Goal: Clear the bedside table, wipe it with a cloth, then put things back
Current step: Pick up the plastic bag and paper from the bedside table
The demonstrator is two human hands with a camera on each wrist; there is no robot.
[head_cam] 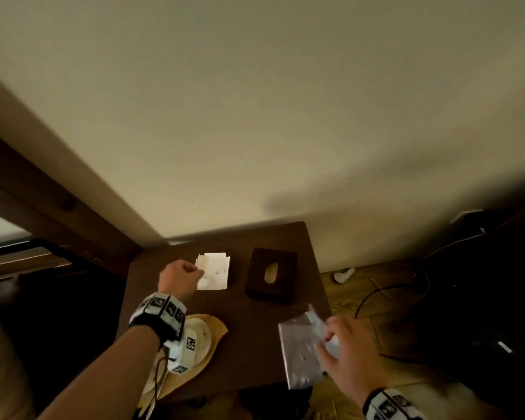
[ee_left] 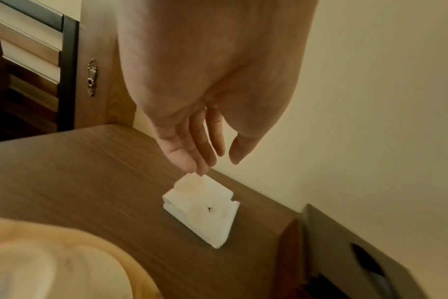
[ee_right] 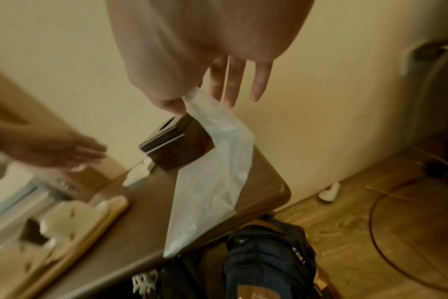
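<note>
1. Nearest us, at the front right edge of the bedside table (head_cam: 249, 338), our right hand (head_cam: 350, 350) pinches the top of a thin plastic bag (head_cam: 300, 356) between thumb and forefinger; the other three fingers (ee_right: 233, 81) are stretched out straight. The bag's lower part lies flat on the table and reaches its front edge.
2. At the front left we see a pale wooden tray (head_cam: 206, 338) with a light-coloured object on it, too blurred to name; our left forearm crosses over it.
3. Further back, our left hand (head_cam: 179, 278) reaches down to a small white box (head_cam: 214, 271) lying on the table. In the left wrist view the fingertips (ee_left: 202, 168) touch its raised upper corner while the thumb stands apart, so the hand is loosely spread and grips nothing.
4. Just right of the white box stands a dark wooden tissue box (head_cam: 272, 275), near the wall.
5. On the floor under the table's front edge we see a dark blue backpack (ee_right: 266, 261).
</note>
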